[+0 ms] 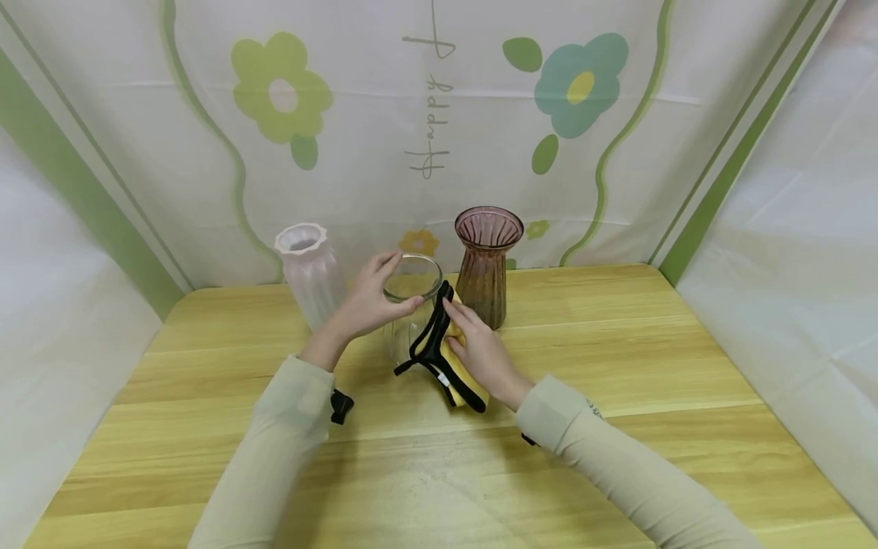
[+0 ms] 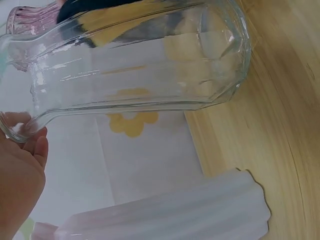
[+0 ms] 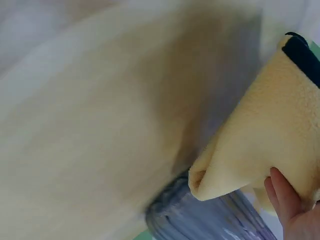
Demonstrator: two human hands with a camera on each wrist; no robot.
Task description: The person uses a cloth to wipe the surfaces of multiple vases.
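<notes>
A clear glass vase (image 1: pixel 401 339) stands at the middle of the table, and my left hand (image 1: pixel 366 303) grips its rim between thumb and fingers. In the left wrist view the glass vase (image 2: pixel 145 80) shows its faceted body and narrower neck, with the left hand (image 2: pixel 21 175) at the mouth. My right hand (image 1: pixel 485 358) holds a yellow cloth with black edging (image 1: pixel 469 377) against the right side of the glass. In the right wrist view this fuzzy cloth (image 3: pixel 255 135) hangs in folds over the fingers of the right hand (image 3: pixel 292 212).
Left of the glass vase is a pale pink-white fluted vase (image 1: pixel 312 278). To the right, close behind the right hand, stands a purple-brown ribbed glass vase (image 1: pixel 483 278). The wooden table (image 1: pixel 425 488) ends at a flower-printed curtain (image 1: pixel 370 191).
</notes>
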